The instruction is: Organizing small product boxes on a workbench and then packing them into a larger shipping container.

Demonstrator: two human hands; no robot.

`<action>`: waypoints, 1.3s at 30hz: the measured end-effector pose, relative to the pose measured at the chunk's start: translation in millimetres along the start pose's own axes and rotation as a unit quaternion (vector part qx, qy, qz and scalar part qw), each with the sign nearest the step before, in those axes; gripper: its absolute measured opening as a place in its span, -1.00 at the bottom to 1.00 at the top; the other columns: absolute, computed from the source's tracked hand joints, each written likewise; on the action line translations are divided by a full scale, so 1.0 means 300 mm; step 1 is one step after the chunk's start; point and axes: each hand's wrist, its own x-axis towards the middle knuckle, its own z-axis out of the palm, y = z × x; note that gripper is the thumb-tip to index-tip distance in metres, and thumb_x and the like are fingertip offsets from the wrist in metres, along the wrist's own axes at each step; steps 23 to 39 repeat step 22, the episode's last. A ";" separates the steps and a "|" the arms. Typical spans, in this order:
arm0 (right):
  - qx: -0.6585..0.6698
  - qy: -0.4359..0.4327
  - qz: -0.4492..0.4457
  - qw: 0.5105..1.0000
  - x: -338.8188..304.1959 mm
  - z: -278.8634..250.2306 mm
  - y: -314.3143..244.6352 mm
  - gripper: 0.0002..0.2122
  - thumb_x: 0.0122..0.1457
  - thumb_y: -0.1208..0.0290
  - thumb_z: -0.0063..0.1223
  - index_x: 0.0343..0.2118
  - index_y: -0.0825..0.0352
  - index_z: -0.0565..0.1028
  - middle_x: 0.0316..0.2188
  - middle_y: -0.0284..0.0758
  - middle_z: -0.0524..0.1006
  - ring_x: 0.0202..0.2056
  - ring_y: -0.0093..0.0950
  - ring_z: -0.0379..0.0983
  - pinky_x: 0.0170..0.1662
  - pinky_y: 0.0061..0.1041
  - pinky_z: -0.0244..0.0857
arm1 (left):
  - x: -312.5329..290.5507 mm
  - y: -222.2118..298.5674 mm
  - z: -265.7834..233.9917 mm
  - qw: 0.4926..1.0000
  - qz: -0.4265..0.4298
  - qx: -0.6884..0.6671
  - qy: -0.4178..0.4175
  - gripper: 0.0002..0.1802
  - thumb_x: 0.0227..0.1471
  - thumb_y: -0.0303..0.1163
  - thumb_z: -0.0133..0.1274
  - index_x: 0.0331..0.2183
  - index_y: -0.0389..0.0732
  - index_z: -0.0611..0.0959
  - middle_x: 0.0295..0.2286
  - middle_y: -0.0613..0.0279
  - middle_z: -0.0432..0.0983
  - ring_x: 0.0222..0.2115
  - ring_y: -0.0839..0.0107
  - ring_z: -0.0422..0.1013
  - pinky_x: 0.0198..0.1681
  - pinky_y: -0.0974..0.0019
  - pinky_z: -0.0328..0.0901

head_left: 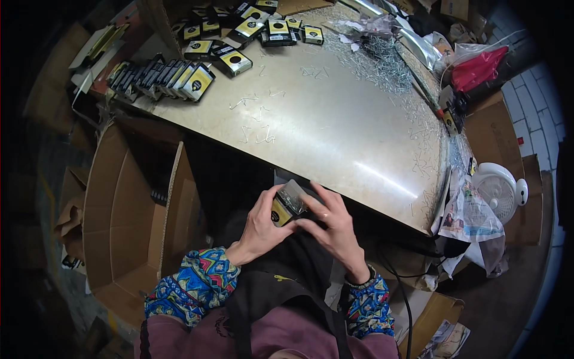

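A small black-and-yellow box (pixel 280 213) is held tilted in front of my body, just off the table's near edge. My left hand (pixel 258 226) is closed around its left side, with the thumb along the lower edge. Its upper part looks greyish and clear, with thin metal pieces showing. My right hand (pixel 336 230) grips the right side between thumb and fingers, the index finger stretched out above. Those right fingertips are slightly blurred and cover part of the box. Bent metal wire hooks (pixel 260 134) lie scattered on the metal-topped table (pixel 323 137) beyond my hands.
A row of similar boxes (pixel 164 79) stands at the table's left edge, with more heaped behind. A pile of metal hooks (pixel 382 63) lies at the far right. An open carton (pixel 128 209) is at my left; a white fan (pixel 495 194) stands at right beside crumpled newspaper (pixel 472 206).
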 end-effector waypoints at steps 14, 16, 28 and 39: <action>0.060 0.113 -0.019 0.992 -0.019 0.014 0.011 -0.60 0.01 0.65 0.28 -0.02 0.39 0.56 -0.16 -0.14 0.60 -0.21 -0.32 0.56 -0.17 -0.53 0.43 | 0.012 0.021 -0.030 0.997 -0.055 -0.010 -0.045 -0.17 -0.10 -0.37 0.30 0.16 -0.33 0.27 -0.01 -0.15 0.39 0.01 0.05 0.41 0.04 0.19 0.32; 0.059 0.104 -0.003 0.993 -0.025 0.021 0.000 -0.61 0.05 0.64 0.26 -0.01 0.40 0.54 -0.22 -0.19 0.62 -0.22 -0.45 0.56 -0.17 -0.57 0.42 | 0.015 0.016 -0.024 0.997 -0.037 -0.030 -0.061 -0.17 -0.11 -0.37 0.31 0.15 -0.34 0.28 -0.01 -0.14 0.39 0.01 0.06 0.41 0.04 0.20 0.32; 0.228 0.115 0.218 0.942 -0.026 0.068 -0.013 -0.68 0.24 0.56 0.11 0.07 0.40 0.50 -0.15 -0.27 0.61 -0.16 -0.64 0.49 -0.11 -0.64 0.39 | 0.017 0.014 -0.022 0.981 0.151 0.040 -0.118 -0.09 -0.32 -0.49 0.34 0.13 -0.30 0.33 -0.06 -0.09 0.41 -0.08 -0.02 0.42 -0.02 0.16 0.36; 0.228 0.115 0.218 0.942 -0.026 0.068 -0.013 -0.68 0.24 0.56 0.11 0.07 0.40 0.50 -0.15 -0.27 0.61 -0.16 -0.64 0.49 -0.11 -0.64 0.39 | 0.017 0.014 -0.022 0.981 0.151 0.040 -0.118 -0.09 -0.32 -0.49 0.34 0.13 -0.30 0.33 -0.06 -0.09 0.41 -0.08 -0.02 0.42 -0.02 0.16 0.36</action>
